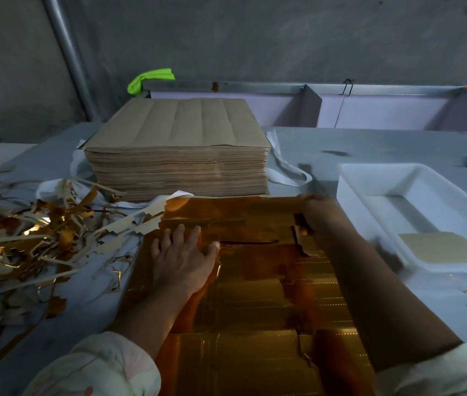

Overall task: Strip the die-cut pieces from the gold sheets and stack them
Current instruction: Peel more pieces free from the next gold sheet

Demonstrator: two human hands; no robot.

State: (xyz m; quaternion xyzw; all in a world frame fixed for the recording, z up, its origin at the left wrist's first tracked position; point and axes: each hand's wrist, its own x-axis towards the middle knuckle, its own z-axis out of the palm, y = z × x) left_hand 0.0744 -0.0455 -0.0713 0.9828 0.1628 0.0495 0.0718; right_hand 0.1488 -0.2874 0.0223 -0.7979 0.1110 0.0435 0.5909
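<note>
A gold die-cut sheet (249, 287) lies flat on the table in front of me, shiny side up, with cut outlines across it. My left hand (182, 257) presses flat on its left middle, fingers straight and spread. My right hand (313, 214) reaches to the sheet's far right part, and its fingers pinch a gold piece (302, 238) that stands partly lifted from the sheet. A tall stack of sheets (178, 155), brown side up, stands behind the gold sheet.
A heap of stripped gold and brown scrap strips (32, 238) covers the table at the left. A white plastic tray (426, 212) at the right holds a pale flat piece (438, 247). A green cloth (150, 80) lies by the back rail.
</note>
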